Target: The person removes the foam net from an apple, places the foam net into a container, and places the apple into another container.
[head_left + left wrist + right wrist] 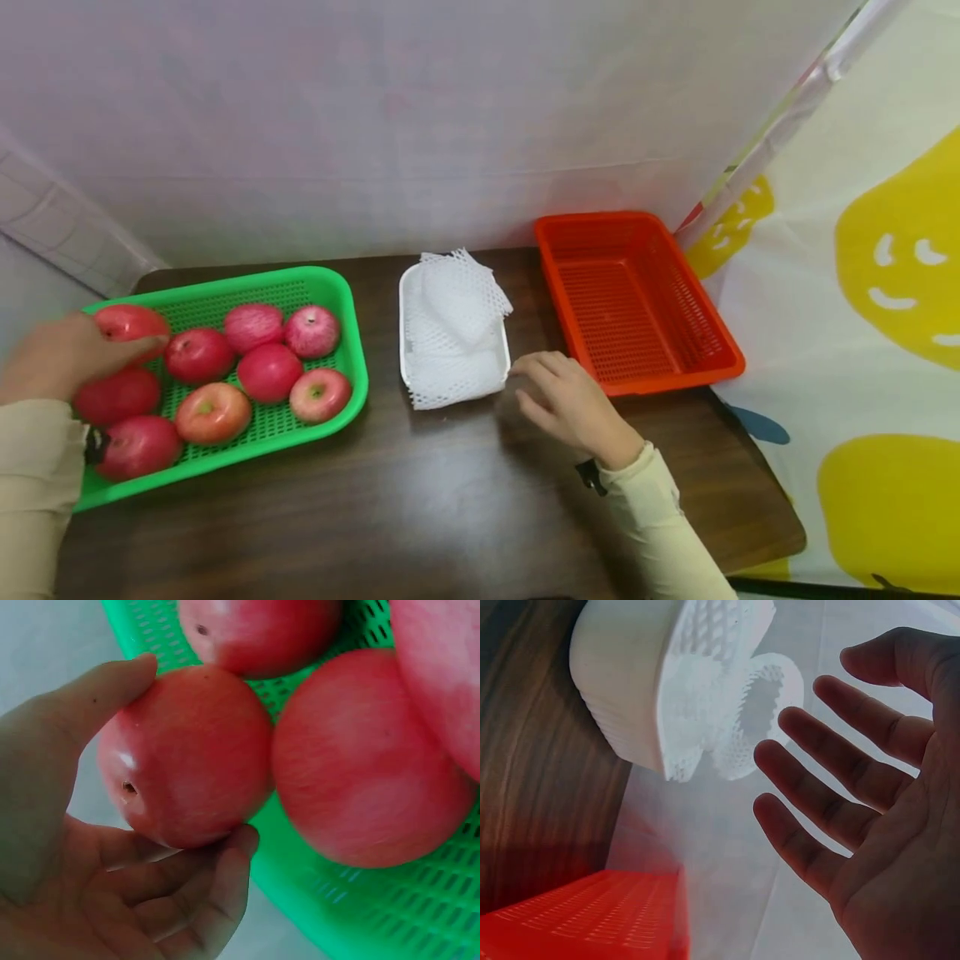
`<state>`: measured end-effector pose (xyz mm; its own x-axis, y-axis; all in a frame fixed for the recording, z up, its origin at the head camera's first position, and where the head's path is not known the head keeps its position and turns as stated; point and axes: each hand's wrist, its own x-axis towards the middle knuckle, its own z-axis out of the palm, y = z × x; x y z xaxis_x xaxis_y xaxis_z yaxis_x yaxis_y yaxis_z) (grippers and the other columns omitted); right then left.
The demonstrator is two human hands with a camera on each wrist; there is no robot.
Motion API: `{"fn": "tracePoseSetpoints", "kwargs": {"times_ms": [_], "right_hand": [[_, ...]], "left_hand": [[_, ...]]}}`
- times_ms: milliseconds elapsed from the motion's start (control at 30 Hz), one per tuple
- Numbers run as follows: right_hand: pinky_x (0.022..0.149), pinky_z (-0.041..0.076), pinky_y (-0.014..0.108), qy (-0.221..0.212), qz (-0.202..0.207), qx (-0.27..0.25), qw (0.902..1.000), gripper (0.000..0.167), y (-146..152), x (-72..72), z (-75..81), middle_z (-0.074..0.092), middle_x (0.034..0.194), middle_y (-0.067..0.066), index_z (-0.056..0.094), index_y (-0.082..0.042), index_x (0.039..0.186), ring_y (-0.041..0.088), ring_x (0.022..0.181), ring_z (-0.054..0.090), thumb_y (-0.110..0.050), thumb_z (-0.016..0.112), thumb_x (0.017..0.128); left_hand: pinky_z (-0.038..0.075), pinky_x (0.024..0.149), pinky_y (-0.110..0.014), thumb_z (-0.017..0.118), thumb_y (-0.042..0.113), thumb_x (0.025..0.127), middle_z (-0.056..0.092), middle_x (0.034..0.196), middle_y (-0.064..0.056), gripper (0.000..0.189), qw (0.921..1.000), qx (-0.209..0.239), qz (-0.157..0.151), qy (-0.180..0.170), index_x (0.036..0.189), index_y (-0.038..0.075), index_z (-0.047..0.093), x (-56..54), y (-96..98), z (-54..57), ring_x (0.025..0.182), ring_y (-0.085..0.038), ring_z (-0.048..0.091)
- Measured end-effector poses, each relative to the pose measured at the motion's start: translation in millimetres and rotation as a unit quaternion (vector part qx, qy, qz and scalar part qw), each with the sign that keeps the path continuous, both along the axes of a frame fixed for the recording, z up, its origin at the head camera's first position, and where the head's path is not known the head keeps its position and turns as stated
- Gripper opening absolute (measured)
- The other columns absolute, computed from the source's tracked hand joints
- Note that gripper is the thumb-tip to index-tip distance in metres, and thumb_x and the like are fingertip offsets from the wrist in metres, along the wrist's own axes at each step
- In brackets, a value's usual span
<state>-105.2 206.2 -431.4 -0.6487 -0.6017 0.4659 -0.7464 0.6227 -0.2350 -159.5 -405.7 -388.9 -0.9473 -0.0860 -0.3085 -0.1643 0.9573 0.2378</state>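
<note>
At the left of the head view, a green basket holds several red apples. My left hand reaches over its left end, slightly blurred. In the left wrist view, its thumb and fingertips grip one apple from opposite sides, and that apple touches its neighbours. A small white basket with white foam fruit nets stands in the middle of the table. Beside its right edge hovers my right hand, fingers relaxed and spread, holding nothing.
A red basket with nothing in it stands at the right. The dark wooden table extends in front of the baskets. Behind is a pale curtain; a sheet with yellow printed shapes hangs at the right.
</note>
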Motion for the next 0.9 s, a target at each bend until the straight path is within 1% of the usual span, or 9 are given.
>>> {"fn": "tracePoseSetpoints", "kwargs": {"times_ms": [100,233,300,400,533,600,667,800,900], "right_hand": [[0.087,0.052,0.044,-0.005,0.006,-0.003,1.0,0.028,-1.5,0.4,-3.6,0.065,0.112,0.008,0.066,-0.006,0.113,0.028,0.102,0.062,-0.016,0.07,0.087],[0.092,0.05,0.042,-0.022,0.013,-0.013,0.9996,0.028,-3.8,0.8,-6.6,0.064,0.114,0.008,0.066,-0.007,0.113,0.026,0.107,0.061,-0.016,0.071,0.088],[0.094,0.049,0.041,-0.033,0.017,-0.019,0.9991,0.028,-4.6,1.8,-6.5,0.064,0.115,0.007,0.066,-0.007,0.113,0.025,0.108,0.06,-0.016,0.072,0.088],[0.096,0.048,0.039,-0.041,0.019,-0.029,0.9985,0.029,-4.6,3.5,-4.3,0.064,0.116,0.006,0.066,-0.007,0.114,0.023,0.11,0.06,-0.016,0.073,0.088],[0.096,0.048,0.038,-0.042,0.021,-0.037,0.9982,0.029,-3.7,5.1,-1.5,0.064,0.115,0.005,0.067,-0.008,0.114,0.022,0.109,0.06,-0.014,0.074,0.087],[0.096,0.048,0.038,-0.042,0.023,-0.039,0.9981,0.029,-3.9,6.1,-1.0,0.064,0.115,0.005,0.067,-0.008,0.114,0.022,0.108,0.06,-0.014,0.074,0.086],[0.095,0.048,0.039,-0.042,0.024,-0.041,0.998,0.029,-4.3,7.5,-0.7,0.064,0.114,0.005,0.067,-0.008,0.114,0.022,0.108,0.06,-0.014,0.074,0.086],[0.094,0.049,0.04,-0.045,0.029,-0.042,0.9977,0.028,-7.3,11.4,-0.3,0.065,0.115,0.005,0.066,-0.009,0.114,0.023,0.107,0.061,-0.018,0.073,0.089],[0.094,0.049,0.04,-0.05,0.031,-0.043,0.9973,0.028,-11.5,15.8,-2.2,0.065,0.114,0.005,0.066,-0.01,0.114,0.023,0.107,0.061,-0.018,0.072,0.089]], "left_hand": [[0.048,0.056,-0.045,0.054,0.068,0.091,0.059,0.078,-0.025,0.081,1.0,0.0,0.007,0.004,0.094,-0.013,0.059,0.8,-6.2,-6.7,0.07,-0.039,0.056],[0.048,0.057,-0.05,0.057,0.067,0.09,0.057,0.08,-0.03,0.085,0.9996,-0.007,0.012,0.023,0.099,-0.018,0.056,2.5,-9.1,-12.6,0.07,-0.044,0.056],[0.047,0.057,-0.05,0.058,0.066,0.09,0.057,0.076,-0.028,0.085,0.9993,-0.008,0.011,0.035,0.096,-0.019,0.055,6.1,-6.2,-12.0,0.067,-0.043,0.055],[0.046,0.058,-0.055,0.059,0.061,0.092,0.054,0.078,-0.034,0.085,0.9971,-0.015,0.019,0.072,0.098,-0.023,0.05,21.3,12.0,-3.7,0.069,-0.049,0.054],[0.044,0.065,-0.064,0.06,0.053,0.094,0.048,0.093,-0.043,0.084,0.9888,-0.011,0.02,0.147,0.114,-0.027,0.041,54.2,60.5,8.4,0.083,-0.056,0.05],[0.043,0.068,-0.064,0.063,0.05,0.094,0.051,0.101,-0.04,0.079,0.9832,0.012,0.007,0.182,0.122,-0.021,0.044,70.7,89.2,11.2,0.088,-0.054,0.051],[0.044,0.067,-0.062,0.066,0.05,0.093,0.057,0.101,-0.032,0.075,0.9786,0.045,-0.007,0.201,0.127,-0.014,0.048,86.8,118.7,12.1,0.09,-0.049,0.053],[0.047,0.074,-0.062,0.071,0.05,0.09,0.062,0.112,-0.022,0.069,0.9696,0.111,-0.034,0.215,0.133,-0.001,0.054,121.0,177.5,6.0,0.099,-0.042,0.059],[0.05,0.078,-0.06,0.073,0.05,0.089,0.064,0.117,-0.017,0.066,0.9652,0.141,-0.039,0.217,0.132,0.003,0.058,145.3,215.9,-6.9,0.103,-0.036,0.061]]}}
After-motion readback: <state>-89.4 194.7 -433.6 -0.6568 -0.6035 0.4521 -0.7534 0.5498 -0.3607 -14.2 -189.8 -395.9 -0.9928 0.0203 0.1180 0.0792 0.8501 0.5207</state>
